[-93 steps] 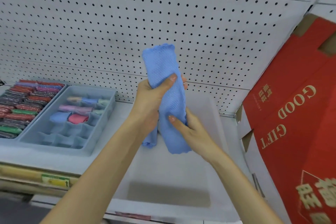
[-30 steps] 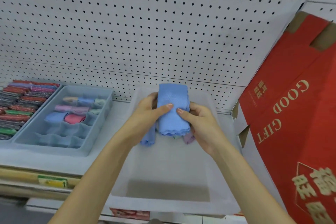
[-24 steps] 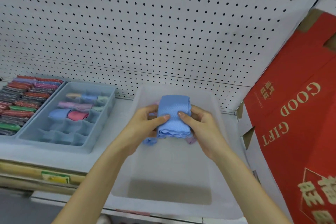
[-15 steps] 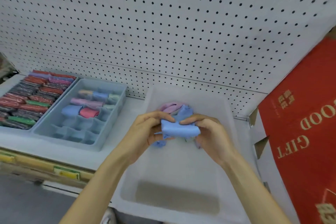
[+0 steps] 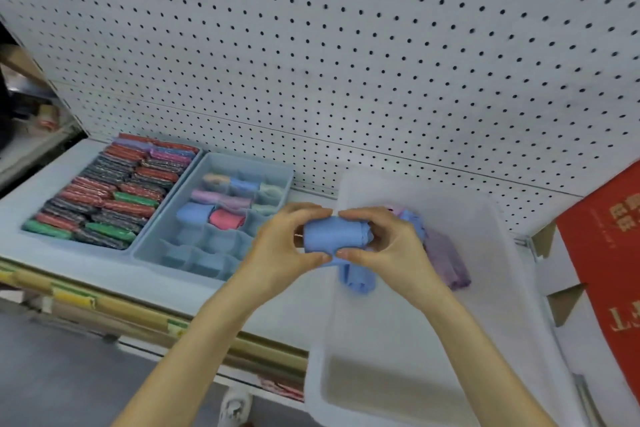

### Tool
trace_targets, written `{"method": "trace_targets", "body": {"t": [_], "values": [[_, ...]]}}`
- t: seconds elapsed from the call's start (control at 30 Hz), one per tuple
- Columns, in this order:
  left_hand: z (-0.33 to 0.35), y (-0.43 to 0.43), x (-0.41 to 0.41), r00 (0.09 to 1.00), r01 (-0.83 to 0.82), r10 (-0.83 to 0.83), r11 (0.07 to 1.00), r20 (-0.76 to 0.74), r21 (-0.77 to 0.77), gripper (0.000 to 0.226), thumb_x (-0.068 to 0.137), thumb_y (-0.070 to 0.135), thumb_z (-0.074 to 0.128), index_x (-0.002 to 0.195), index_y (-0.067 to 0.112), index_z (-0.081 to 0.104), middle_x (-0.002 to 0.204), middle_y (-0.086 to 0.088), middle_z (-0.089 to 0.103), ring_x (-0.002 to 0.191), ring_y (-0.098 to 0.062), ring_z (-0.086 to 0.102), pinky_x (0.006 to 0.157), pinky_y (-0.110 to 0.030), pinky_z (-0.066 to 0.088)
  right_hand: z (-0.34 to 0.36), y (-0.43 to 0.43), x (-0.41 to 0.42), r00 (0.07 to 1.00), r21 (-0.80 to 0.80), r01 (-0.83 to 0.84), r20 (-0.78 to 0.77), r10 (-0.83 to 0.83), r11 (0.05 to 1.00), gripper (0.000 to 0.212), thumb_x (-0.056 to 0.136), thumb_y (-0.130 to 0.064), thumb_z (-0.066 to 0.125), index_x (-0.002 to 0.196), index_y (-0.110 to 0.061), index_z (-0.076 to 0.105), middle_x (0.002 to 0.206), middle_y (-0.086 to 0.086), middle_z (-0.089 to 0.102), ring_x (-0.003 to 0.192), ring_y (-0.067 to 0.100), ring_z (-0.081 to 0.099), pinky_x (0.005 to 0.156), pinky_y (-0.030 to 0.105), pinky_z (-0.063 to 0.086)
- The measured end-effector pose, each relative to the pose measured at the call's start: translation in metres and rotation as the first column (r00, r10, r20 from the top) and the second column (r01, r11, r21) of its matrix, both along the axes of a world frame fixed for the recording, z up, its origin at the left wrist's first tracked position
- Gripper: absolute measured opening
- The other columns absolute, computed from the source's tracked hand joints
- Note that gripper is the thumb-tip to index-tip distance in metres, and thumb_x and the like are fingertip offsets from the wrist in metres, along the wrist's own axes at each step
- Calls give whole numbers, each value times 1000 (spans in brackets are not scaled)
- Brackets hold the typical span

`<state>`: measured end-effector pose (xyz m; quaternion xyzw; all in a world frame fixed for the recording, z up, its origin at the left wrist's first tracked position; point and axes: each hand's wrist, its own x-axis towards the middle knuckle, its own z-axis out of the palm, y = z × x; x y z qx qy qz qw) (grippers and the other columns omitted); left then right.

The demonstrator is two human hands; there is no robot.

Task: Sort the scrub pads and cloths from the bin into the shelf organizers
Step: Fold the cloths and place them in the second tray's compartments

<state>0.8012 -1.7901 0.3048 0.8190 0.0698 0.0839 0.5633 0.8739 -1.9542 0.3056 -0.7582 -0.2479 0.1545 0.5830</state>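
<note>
Just to the left of the divided organizer (image 5: 151,248), rows of wrapped scrub pads (image 5: 114,191) in red, green and dark colours lie packed side by side on the white shelf (image 5: 104,279). The organizer is a pale blue-grey tray split into small compartments. Its back compartments hold rolled cloths, among them a blue roll (image 5: 194,213), a pink roll (image 5: 227,218) and a lilac roll (image 5: 207,196). The front compartments nearest the shelf edge show only their bare dividers. Behind the organizer a white pegboard (image 5: 346,62) rises as the back wall. In front of it, a rail with yellow labels (image 5: 72,298) runs along the shelf edge.

Just to the right of the organizer, at its near right corner, the left hand (image 5: 280,246) grips one end of a rolled blue cloth (image 5: 332,236). Its fingers curl over the top of the roll and its thumb sits underneath. The right hand (image 5: 388,246) grasps the other end the same way, so the roll lies level between the two hands. A loose blue end (image 5: 358,277) hangs below the roll. The roll is over the left rim of a clear plastic bin (image 5: 502,253), which stands right of the organizer. Whether the cloth touches that rim cannot be told.

Inside the bin, further right from the organizer, a purple cloth (image 5: 446,263) lies against the bottom, partly behind the right hand. Well to the right of the organizer, beyond the bin, stands a red cardboard carton (image 5: 606,253) with gold lettering
</note>
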Motion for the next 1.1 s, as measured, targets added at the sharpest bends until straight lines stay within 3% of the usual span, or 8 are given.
{"method": "trace_targets", "body": {"t": [0.17,0.33,0.5,0.63,0.77,0.83,0.97,1.1], "values": [[1,74,-12,998,54,-42,961,-49,270,29,81,17,73,108,24,64,89,18,62,82,11,54,71,-8,38,-6,68,-11,999,-45,23,23,-22,999,23,74,-11,78,87,-23,63,91,1,61,74,1,56,67,13,44],[-13,141,-19,984,122,-121,993,-131,-1,7,91,12,62,97,11,60,54,20,52,54,3,47,56,-14,35,-14,126,-19,998,-133,-22,-66,13,991,16,80,-15,73,87,-26,63,96,-4,61,77,-6,56,69,9,42],[-42,184,-32,962,220,-219,975,-162,-8,18,93,15,59,77,11,51,53,15,39,55,-3,33,54,-21,25,-23,168,-32,973,-227,-214,-141,185,950,30,77,-13,76,94,-35,66,86,-23,68,80,-6,60,75,12,44],[-56,209,-40,981,109,-123,989,-148,-101,22,87,42,64,82,21,59,68,10,61,65,-9,55,62,-30,41,-31,190,-28,966,-312,-247,-155,207,917,23,81,-13,73,86,-33,62,75,-19,62,68,-5,54,67,12,42],[-72,253,-52,985,-90,110,984,-131,153,32,87,56,44,92,27,59,86,12,67,86,-9,63,68,-22,45,-45,198,-3,998,-393,46,-10,-54,918,16,84,-11,66,88,-23,57,83,-6,65,68,2,56,60,16,42],[-83,271,-55,983,-82,128,949,-133,305,38,87,52,36,99,24,59,92,13,65,88,-10,61,68,-26,44,-60,206,11,989,-516,145,99,-109,844,16,85,-12,62,99,-13,54,92,6,66,82,22,59,70,30,43],[-112,282,-56,987,35,37,900,-156,435,48,97,50,31,108,16,62,102,2,64,98,-20,58,87,-40,47,-95,227,25,942,-812,145,288,172,565,31,89,-17,55,120,-18,54,113,8,65,100,33,59,81,35,41],[-137,286,-61,995,93,-53,820,-88,565,50,98,45,25,110,15,64,115,4,64,128,-15,45,108,-24,22,-113,235,27,762,-894,333,443,473,299,36,51,-14,84,80,-18,64,67,2,66,61,23,64,58,25,40]]}}
